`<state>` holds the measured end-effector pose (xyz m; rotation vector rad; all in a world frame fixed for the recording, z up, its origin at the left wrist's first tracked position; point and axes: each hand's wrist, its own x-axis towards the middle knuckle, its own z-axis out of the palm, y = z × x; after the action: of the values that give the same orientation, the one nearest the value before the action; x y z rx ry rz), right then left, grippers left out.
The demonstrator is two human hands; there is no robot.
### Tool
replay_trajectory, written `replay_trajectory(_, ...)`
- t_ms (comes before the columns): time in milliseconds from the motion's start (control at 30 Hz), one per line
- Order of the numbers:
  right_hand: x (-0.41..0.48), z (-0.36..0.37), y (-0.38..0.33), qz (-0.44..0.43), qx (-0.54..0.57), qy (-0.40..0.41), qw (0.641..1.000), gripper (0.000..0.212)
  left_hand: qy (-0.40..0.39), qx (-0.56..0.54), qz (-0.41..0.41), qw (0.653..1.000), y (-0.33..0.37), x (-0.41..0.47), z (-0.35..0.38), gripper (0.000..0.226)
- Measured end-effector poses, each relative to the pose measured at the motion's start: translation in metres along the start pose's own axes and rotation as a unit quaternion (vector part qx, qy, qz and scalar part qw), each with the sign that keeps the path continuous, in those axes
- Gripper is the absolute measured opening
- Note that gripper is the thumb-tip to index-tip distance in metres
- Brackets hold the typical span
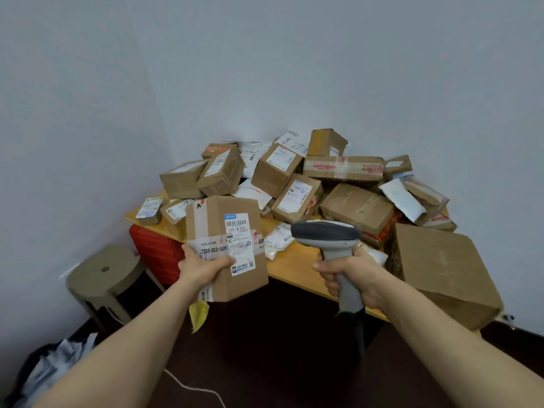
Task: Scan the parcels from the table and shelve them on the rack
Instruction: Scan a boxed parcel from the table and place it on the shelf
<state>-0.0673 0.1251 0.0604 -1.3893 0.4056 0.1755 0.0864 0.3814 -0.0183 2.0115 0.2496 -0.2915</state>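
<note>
In the head view, the left hand (203, 267) grasps a cardboard parcel (225, 245) by its lower edge, label facing up, held in the air just in front of the tabletop (297, 262). The right hand (350, 275) is clenched around a grey scanner (329, 240), just right of the parcel. More parcels (294, 178) are heaped on the tabletop behind. A stool (103, 275) stands left of the tabletop.

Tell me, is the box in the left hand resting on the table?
No, the left hand holds the box up in the air, in front of the table edge.
</note>
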Motion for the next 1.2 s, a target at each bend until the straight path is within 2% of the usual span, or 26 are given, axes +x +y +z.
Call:
replay_trajectory(100,-0.002,0.004,0.001,0.006,-0.010,-0.022,1.000,0.017,0.011,-0.001,-0.011,1.000,-0.007,-0.006,-0.009,0.131)
replay_trajectory(300,-0.002,0.016,0.007,0.035,-0.014,-0.055,0.998,0.016,0.034,-0.027,-0.022,0.999,-0.023,-0.027,-0.027,0.108)
replay_trajectory(500,0.002,0.042,0.026,0.043,0.003,-0.081,0.996,0.014,0.062,-0.075,-0.030,0.995,-0.051,-0.054,-0.050,0.103)
replay_trajectory(667,-0.005,0.074,0.041,0.031,0.041,-0.103,0.993,0.045,0.042,-0.174,-0.037,0.983,-0.083,-0.089,-0.087,0.089)
replay_trajectory(767,-0.008,0.103,0.052,0.025,0.031,-0.115,0.993,0.045,0.030,-0.220,-0.037,0.974,-0.105,-0.121,-0.121,0.071)
replay_trajectory(933,-0.039,0.197,0.084,0.013,0.027,-0.158,0.987,0.045,0.042,-0.273,-0.034,0.960,-0.151,-0.203,-0.203,0.061)
replay_trajectory(1067,-0.100,0.298,0.121,0.011,-0.004,-0.221,0.975,0.039,0.090,-0.291,-0.023,0.952,-0.203,-0.292,-0.281,0.074)
replay_trajectory(1200,-0.178,0.407,0.163,0.024,-0.004,-0.289,0.957,0.037,0.158,-0.312,-0.029,0.936,-0.267,-0.389,-0.360,0.077)
